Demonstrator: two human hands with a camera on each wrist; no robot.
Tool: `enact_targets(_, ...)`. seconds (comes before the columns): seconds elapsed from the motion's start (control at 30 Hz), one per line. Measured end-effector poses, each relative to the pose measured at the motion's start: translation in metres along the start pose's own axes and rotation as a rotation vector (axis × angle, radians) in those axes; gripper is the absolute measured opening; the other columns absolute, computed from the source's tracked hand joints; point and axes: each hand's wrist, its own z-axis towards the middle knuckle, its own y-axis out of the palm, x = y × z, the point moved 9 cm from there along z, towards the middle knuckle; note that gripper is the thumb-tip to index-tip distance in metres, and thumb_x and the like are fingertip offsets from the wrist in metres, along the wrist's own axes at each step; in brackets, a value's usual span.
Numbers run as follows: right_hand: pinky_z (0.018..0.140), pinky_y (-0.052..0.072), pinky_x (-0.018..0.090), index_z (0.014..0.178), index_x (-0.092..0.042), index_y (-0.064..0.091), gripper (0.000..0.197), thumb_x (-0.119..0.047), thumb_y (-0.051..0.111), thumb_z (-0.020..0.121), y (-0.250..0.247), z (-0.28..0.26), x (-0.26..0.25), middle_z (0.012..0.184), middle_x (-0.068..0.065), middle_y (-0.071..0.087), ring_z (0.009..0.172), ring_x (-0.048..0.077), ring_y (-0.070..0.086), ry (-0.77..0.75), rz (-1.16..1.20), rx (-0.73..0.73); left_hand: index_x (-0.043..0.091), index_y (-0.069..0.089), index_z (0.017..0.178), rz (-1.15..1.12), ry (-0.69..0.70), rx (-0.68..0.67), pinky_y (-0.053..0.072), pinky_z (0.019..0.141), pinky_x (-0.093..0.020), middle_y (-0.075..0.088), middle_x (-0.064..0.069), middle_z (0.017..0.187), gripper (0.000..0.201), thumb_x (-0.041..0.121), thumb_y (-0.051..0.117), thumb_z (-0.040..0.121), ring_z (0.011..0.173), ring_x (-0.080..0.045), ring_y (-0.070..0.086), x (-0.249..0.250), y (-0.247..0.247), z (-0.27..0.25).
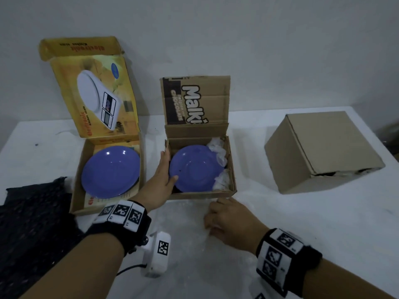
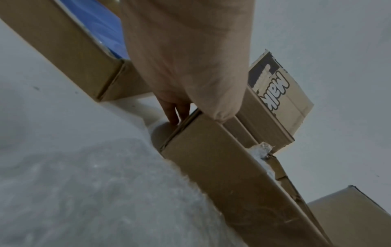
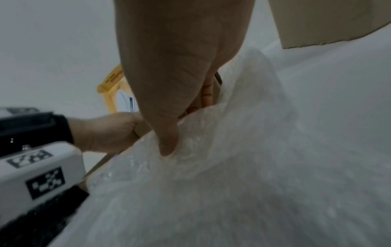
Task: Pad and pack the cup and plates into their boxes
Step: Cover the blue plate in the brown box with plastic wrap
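Observation:
A small purple plate (image 1: 194, 169) lies in the open brown box (image 1: 200, 194) at the middle, with crumpled bubble wrap (image 1: 218, 147) stuffed along its right side. My left hand (image 1: 164, 175) grips that box's left wall (image 2: 222, 167), thumb inside near the plate's rim, fingers (image 2: 175, 115) down the outside. My right hand (image 1: 224, 219) pinches a clear bubble wrap sheet (image 1: 190, 234) lying on the table in front of the box; the thumb (image 3: 167, 147) presses into the sheet (image 3: 232, 167). A larger purple plate (image 1: 111, 171) lies in the open yellow box (image 1: 78, 190) at left.
A closed plain cardboard box (image 1: 323, 152) stands at the right of the white table. A black padding sheet (image 1: 32, 223) lies at the near left. Both open boxes have their lids standing up towards the wall behind.

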Motion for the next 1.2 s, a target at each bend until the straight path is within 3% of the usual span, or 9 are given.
enact_targets(0.17, 0.068, 0.055, 0.040, 0.109, -0.028, 0.061, 0.032, -0.022, 0.039, 0.087, -0.053, -0.002, 0.026, 0.095, 0.008, 0.070, 0.080, 0.030, 0.066, 0.154, 0.216, 0.243, 0.026, -0.014, 0.149, -0.070, -0.004, 0.036, 0.009, 0.115, -0.024, -0.009, 0.011, 0.158, 0.076, 0.031, 0.041, 0.097, 0.145, -0.005, -0.002, 0.003, 0.000, 0.000)
enact_targets(0.33, 0.080, 0.051, 0.042, 0.093, -0.017, 0.067, 0.034, -0.017, 0.034, 0.084, -0.094, -0.006, 0.084, 0.089, 0.013, 0.065, 0.084, 0.029, 0.062, 0.455, 0.520, 0.559, 0.026, -0.008, 0.150, -0.150, 0.010, 0.095, 0.011, 0.113, -0.020, -0.003, 0.021, 0.153, 0.078, 0.049, 0.036, 0.091, 0.139, 0.004, 0.003, 0.009, -0.003, -0.002)
enact_targets(0.47, 0.078, 0.047, 0.042, 0.091, -0.014, 0.052, 0.015, -0.021, 0.038, 0.089, -0.102, 0.005, 0.102, 0.091, 0.008, 0.056, 0.086, 0.026, 0.054, 0.633, 0.828, 0.623, 0.031, -0.009, 0.150, -0.201, -0.042, 0.093, 0.012, 0.114, -0.024, -0.002, 0.017, 0.157, 0.075, 0.055, 0.034, 0.092, 0.142, 0.000, 0.006, 0.004, 0.004, -0.008)
enact_targets(0.57, 0.081, 0.043, 0.035, 0.123, -0.015, 0.036, 0.041, -0.016, 0.049, 0.085, -0.096, 0.021, 0.094, 0.117, 0.005, 0.035, 0.103, 0.021, 0.043, 0.689, 0.961, 0.514, 0.035, -0.008, 0.149, -0.263, -0.105, 0.094, 0.012, 0.117, -0.029, 0.000, 0.018, 0.157, 0.073, 0.058, 0.031, 0.092, 0.142, -0.002, 0.006, 0.002, 0.007, -0.012)
enact_targets(0.63, 0.079, 0.042, 0.030, 0.129, -0.009, 0.031, 0.049, -0.003, 0.052, 0.085, -0.095, 0.031, 0.089, 0.118, 0.006, 0.029, 0.102, 0.021, 0.044, 0.701, 0.747, 0.500, 0.032, -0.001, 0.150, -0.338, -0.119, 0.115, 0.016, 0.113, -0.024, 0.013, 0.019, 0.152, 0.062, 0.046, 0.030, 0.098, 0.138, -0.001, 0.014, 0.008, 0.003, -0.014)
enact_targets(0.77, 0.090, 0.047, 0.039, 0.126, -0.007, 0.043, 0.034, -0.013, 0.047, 0.093, -0.080, 0.056, 0.073, 0.124, 0.012, 0.048, 0.105, 0.031, 0.056, 0.663, 0.334, 0.453, 0.025, 0.026, 0.142, -0.421, -0.102, 0.332, 0.032, 0.101, -0.024, 0.042, 0.013, 0.129, 0.041, 0.028, 0.030, 0.102, 0.124, -0.008, 0.040, 0.011, -0.020, -0.012)
enact_targets(0.9, 0.072, 0.049, 0.036, 0.115, -0.014, 0.045, 0.025, -0.025, 0.047, 0.093, -0.039, 0.078, 0.045, 0.104, 0.012, 0.064, 0.093, 0.033, 0.063, 0.566, 0.220, 0.136, 0.022, 0.026, 0.144, -0.455, -0.131, 0.377, 0.033, 0.106, -0.028, 0.042, 0.007, 0.132, 0.043, 0.014, 0.029, 0.102, 0.124, -0.011, 0.041, -0.001, -0.023, 0.000)
enact_targets(1.03, 0.075, 0.047, 0.030, 0.113, -0.012, 0.052, 0.026, -0.022, 0.051, 0.089, -0.023, 0.083, 0.030, 0.106, 0.013, 0.064, 0.098, 0.031, 0.061, 0.489, 0.461, -0.012, 0.021, 0.031, 0.144, -0.400, -0.152, 0.412, 0.038, 0.105, -0.031, 0.048, 0.000, 0.133, 0.045, 0.008, 0.028, 0.101, 0.126, -0.020, 0.046, -0.006, -0.022, 0.002)
enact_targets(1.2, 0.064, 0.041, 0.018, 0.118, -0.008, 0.052, 0.033, -0.013, 0.060, 0.086, -0.015, 0.088, 0.043, 0.094, 0.005, 0.061, 0.092, 0.019, 0.057, 0.554, 0.662, -0.139, 0.022, 0.035, 0.142, -0.261, -0.141, 0.461, 0.047, 0.095, -0.042, 0.057, -0.016, 0.125, 0.048, 0.004, 0.029, 0.098, 0.114, -0.032, 0.056, -0.008, -0.022, 0.005)
